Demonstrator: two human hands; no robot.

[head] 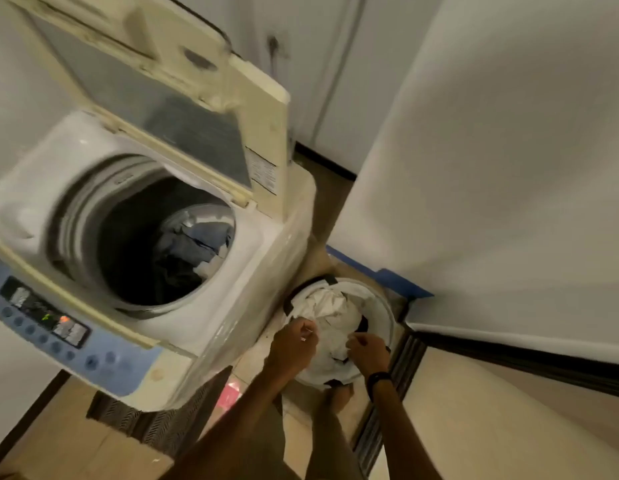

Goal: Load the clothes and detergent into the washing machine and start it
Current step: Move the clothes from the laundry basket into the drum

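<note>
**Both hands in the laundry basket, washer lid up**

Left hand (294,344): fingers (310,332) curled, tips at the near-left edge of the white clothes (330,311). Looks like a pinch on the fabric, but motion blur means I can't tell for sure whether cloth is actually clamped.

Right hand (368,351): fingers curled down into the same white pile on its near-right side, seemingly gripping fabric. Same caveat, blur hides the contact. Dark wristband (379,377) on that wrist.

The white clothes sit bunched inside a round white laundry basket (387,313) with dark trim on its rim. The basket is on the floor, just beside the washer's right side, near a corner of white wall (491,168) with dark baseboard.

Washing machine (155,237): top-loader, lid (162,91) raised and folded up at the back. Drum (145,230) is open to view, with dark and blue-grey clothes already inside (194,247) plus a bit of white, lying toward the drum's right side.

Control panel (48,323) on the near-left edge: blue face, a row of round buttons, display showing green and orange lights. Digits unreadable.

Floor: tan tile (93,445), a dark patterned mat (155,424) under the washer front, a small pink item (230,393) beside the left forearm, identity unclear.
</note>
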